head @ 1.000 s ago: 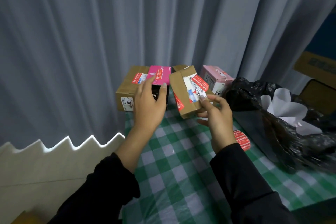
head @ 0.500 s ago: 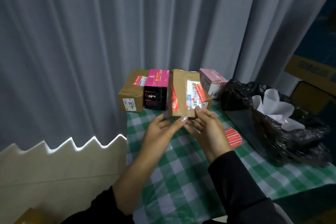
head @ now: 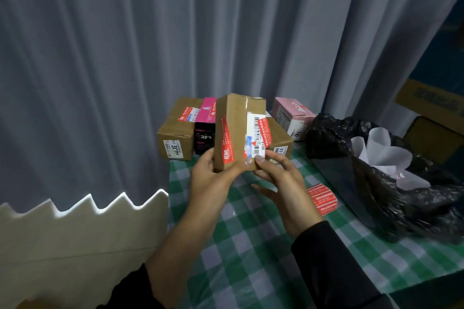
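A person in black sleeves holds a small cardboard parcel [head: 236, 130] upright in both hands, in the air above the far edge of a counter [head: 251, 246] covered with a green-and-white checked cloth. The left hand [head: 213, 178] grips the parcel's bottom left corner, with the thumb curled across the front face. The right hand [head: 281, 183] pinches the lower edge of the white barcode shipping label [head: 254, 133] between thumb and forefinger.

The label looks fully stuck down, and red stickers remain on the parcel, so the peeling seems barely begun. One loose red sticker [head: 322, 198] lies on the counter near its right edge. Beside it, an open black rubbish bag [head: 401, 195] holds white paper [head: 381, 153].

A brown box [head: 175, 133], a magenta-and-black box [head: 205, 125] and a pink box [head: 291, 118] wait along the far edge, against a grey curtain [head: 125, 57]. The brown box carries a label of its own.
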